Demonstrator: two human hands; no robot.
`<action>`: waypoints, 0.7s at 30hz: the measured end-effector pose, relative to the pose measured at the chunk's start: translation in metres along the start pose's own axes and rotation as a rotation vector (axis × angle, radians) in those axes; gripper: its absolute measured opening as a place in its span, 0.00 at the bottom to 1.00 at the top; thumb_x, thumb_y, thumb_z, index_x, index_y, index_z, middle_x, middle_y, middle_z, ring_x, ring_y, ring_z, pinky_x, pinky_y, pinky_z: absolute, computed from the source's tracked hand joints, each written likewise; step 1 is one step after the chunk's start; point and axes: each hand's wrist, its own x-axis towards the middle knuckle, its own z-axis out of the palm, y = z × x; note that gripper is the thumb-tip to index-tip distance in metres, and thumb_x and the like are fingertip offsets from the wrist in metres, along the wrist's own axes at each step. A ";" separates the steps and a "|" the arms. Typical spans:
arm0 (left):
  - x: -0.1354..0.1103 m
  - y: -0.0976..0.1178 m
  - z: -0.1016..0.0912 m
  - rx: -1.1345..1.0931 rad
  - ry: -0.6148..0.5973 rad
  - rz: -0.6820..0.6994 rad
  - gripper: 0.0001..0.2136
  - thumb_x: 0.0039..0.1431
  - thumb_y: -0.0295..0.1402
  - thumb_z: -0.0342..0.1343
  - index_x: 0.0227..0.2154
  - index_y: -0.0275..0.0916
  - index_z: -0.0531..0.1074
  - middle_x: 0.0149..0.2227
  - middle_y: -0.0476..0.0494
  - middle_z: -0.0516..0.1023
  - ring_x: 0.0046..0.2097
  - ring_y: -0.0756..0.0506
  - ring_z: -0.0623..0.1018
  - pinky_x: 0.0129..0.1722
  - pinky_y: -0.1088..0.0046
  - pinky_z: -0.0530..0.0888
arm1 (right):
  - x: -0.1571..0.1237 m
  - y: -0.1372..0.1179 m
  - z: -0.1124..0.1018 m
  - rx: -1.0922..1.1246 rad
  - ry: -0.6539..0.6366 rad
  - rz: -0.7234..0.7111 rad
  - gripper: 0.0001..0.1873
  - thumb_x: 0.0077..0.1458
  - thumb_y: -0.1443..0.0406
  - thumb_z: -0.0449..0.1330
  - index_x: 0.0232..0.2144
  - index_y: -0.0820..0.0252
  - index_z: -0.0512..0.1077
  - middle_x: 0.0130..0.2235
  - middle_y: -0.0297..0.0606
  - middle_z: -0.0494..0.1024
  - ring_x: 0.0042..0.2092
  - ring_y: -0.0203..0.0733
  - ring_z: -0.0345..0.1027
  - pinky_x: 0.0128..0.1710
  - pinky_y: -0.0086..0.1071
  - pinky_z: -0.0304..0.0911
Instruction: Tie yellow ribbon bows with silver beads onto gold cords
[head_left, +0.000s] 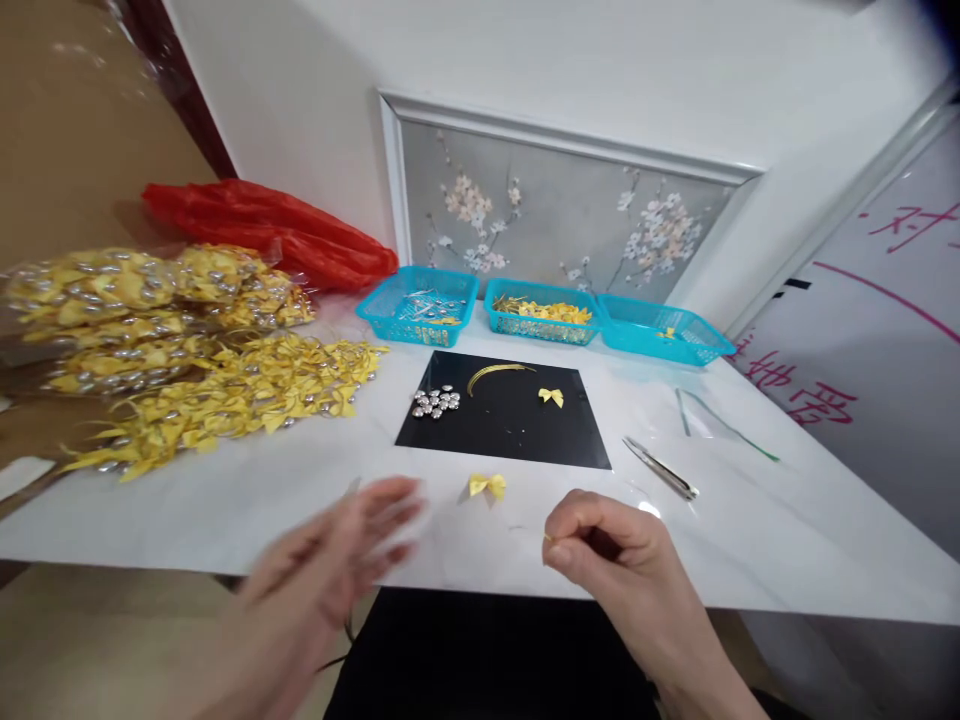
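My left hand (349, 545) is smeared by motion over the table's front part, with its fingers apart and nothing visible in them. Thumb and forefinger of my right hand (607, 545) are pinched together; a tiny yellowish bit shows at their tips, too small to name. Between the two hands, a yellow ribbon bow (487, 487) lies on the white tabletop. Beyond it is a black mat (510, 430) with silver beads (435, 402) on its left, a bundle of thin gold wires (499, 372) at the back and a second yellow bow (551, 398) on its right.
Tweezers (660, 468) lie right of the mat. Three blue baskets (416, 335) (540, 328) (667, 345) line the back by a framed flower picture (562, 200). Yellow bow pieces (247, 400) heap at left, beside bagged ones (112, 300) and a red bag (270, 230).
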 end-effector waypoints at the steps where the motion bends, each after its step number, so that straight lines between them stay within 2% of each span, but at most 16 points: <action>1: -0.007 -0.006 0.020 -0.094 -0.126 -0.115 0.17 0.58 0.49 0.62 0.41 0.43 0.83 0.57 0.39 0.80 0.57 0.33 0.77 0.49 0.60 0.79 | 0.000 -0.003 0.002 0.012 -0.002 -0.007 0.06 0.50 0.66 0.67 0.23 0.57 0.76 0.24 0.30 0.71 0.26 0.32 0.60 0.25 0.24 0.57; 3: -0.015 -0.015 0.053 -0.254 -0.301 -0.259 0.16 0.59 0.47 0.62 0.41 0.41 0.83 0.57 0.38 0.79 0.58 0.35 0.77 0.49 0.64 0.80 | 0.000 -0.005 0.005 0.037 0.004 -0.017 0.05 0.50 0.67 0.68 0.24 0.57 0.77 0.24 0.30 0.73 0.26 0.33 0.61 0.26 0.24 0.59; 6: -0.016 -0.020 0.074 -0.368 -0.341 -0.401 0.14 0.56 0.44 0.66 0.40 0.40 0.84 0.49 0.37 0.85 0.50 0.39 0.83 0.41 0.72 0.81 | 0.001 -0.005 0.004 0.058 0.019 -0.019 0.05 0.50 0.66 0.68 0.24 0.57 0.77 0.25 0.31 0.73 0.27 0.34 0.63 0.27 0.25 0.61; 10: -0.012 -0.018 0.074 -0.367 -0.287 -0.453 0.12 0.53 0.41 0.69 0.36 0.39 0.85 0.39 0.38 0.87 0.43 0.43 0.84 0.37 0.78 0.81 | 0.005 0.002 -0.002 0.017 0.049 0.005 0.07 0.50 0.64 0.69 0.24 0.58 0.76 0.24 0.30 0.71 0.27 0.33 0.60 0.27 0.24 0.59; 13: -0.012 -0.018 0.077 -0.346 -0.289 -0.451 0.12 0.48 0.38 0.73 0.33 0.38 0.85 0.34 0.41 0.86 0.37 0.47 0.84 0.34 0.81 0.80 | 0.005 0.007 -0.005 0.011 0.053 0.035 0.07 0.51 0.64 0.68 0.24 0.58 0.75 0.23 0.29 0.70 0.27 0.32 0.59 0.27 0.24 0.58; 16: -0.013 -0.020 0.082 -0.298 -0.295 -0.413 0.10 0.44 0.33 0.75 0.30 0.37 0.84 0.28 0.47 0.83 0.29 0.53 0.79 0.29 0.85 0.77 | 0.003 0.010 -0.005 0.007 0.051 0.052 0.07 0.51 0.64 0.67 0.24 0.58 0.75 0.23 0.29 0.70 0.27 0.32 0.58 0.27 0.24 0.58; 21: -0.011 -0.021 0.083 -0.229 -0.344 -0.309 0.09 0.48 0.33 0.73 0.22 0.36 0.80 0.23 0.51 0.75 0.23 0.57 0.69 0.23 0.87 0.69 | 0.001 0.015 -0.009 -0.087 0.045 0.077 0.09 0.53 0.62 0.65 0.24 0.59 0.74 0.24 0.30 0.70 0.26 0.33 0.59 0.27 0.25 0.58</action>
